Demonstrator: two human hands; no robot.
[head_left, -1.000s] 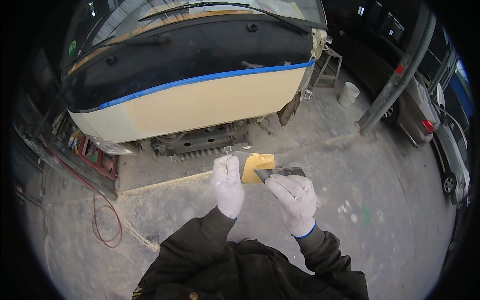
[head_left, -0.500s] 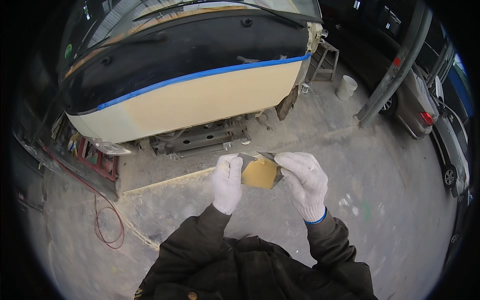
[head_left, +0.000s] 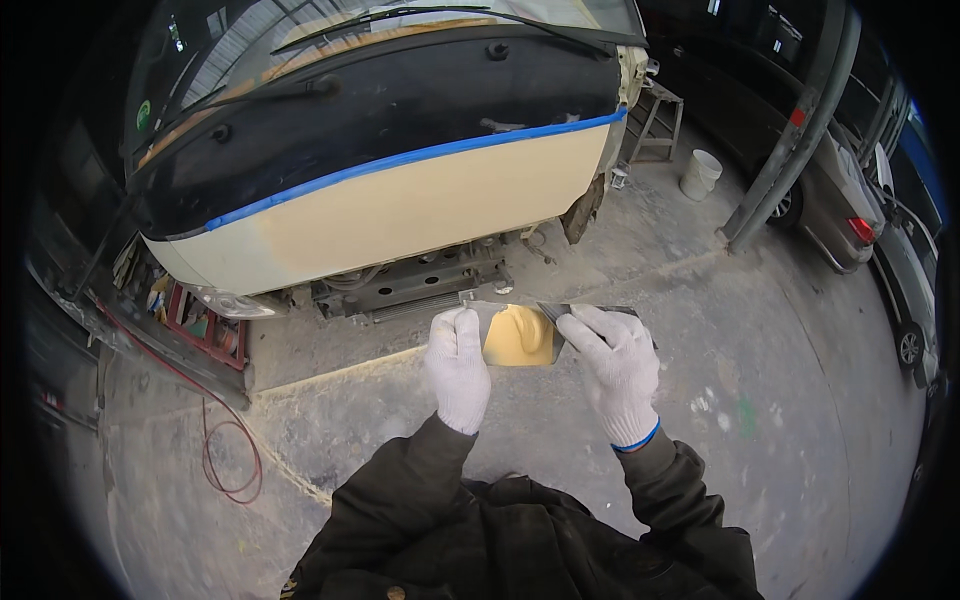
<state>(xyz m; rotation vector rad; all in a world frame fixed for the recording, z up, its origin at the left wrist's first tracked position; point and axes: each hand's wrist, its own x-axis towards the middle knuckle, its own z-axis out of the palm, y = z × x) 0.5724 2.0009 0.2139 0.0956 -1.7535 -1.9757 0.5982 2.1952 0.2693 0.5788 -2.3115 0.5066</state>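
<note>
A metal plate (head_left: 515, 335) heaped with yellow filler (head_left: 520, 337) is pinched at chest height by the gloved left hand (head_left: 457, 365) while a spreader blade (head_left: 590, 312) is gripped by the right hand (head_left: 617, 368), so filler could be dropped onto the concrete floor (head_left: 780, 420) if the plate is tilted.

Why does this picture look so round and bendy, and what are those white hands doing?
The picture comes from a small camera worn on a person's head, looking down. Its lens sees very wide, so straight edges bend near the rim. The two hands belong to that person, who wears white gloves. The left hand holds a flat metal plate with a blob of yellow paste on it. The right hand holds a thin metal scraper against the paste. In front stands a car with its front partly taken apart, a blue tape line across it. A white bucket sits on the concrete floor.
</note>
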